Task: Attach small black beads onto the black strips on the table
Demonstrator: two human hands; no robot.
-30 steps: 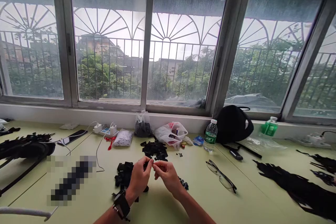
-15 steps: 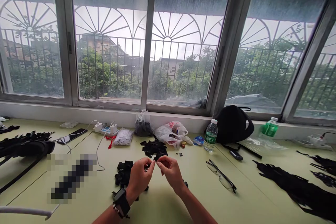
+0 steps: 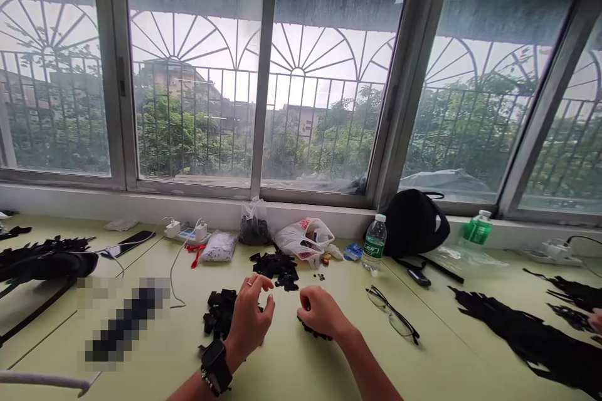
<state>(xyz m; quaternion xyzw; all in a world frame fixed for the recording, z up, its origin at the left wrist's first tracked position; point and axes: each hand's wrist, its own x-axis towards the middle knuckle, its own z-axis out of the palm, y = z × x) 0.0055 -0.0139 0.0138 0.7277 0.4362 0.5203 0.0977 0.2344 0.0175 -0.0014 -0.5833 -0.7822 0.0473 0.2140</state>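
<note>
Hands apart, left hand (image 3: 249, 316) loosely open beside black scraps (image 3: 219, 313), right hand (image 3: 322, 313) curled on a small pile (image 3: 313, 331) (grip unclear)

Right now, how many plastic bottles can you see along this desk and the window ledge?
2. One clear water bottle stands on the desk beside the black bag; a second bottle is at the window ledge further right. Others may be hidden behind the bag.

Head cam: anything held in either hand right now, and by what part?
The left hand holds nothing; its fingers are open beside a pile of black pieces. The right hand curls over small black pieces; whether it grips any cannot be told.
</note>
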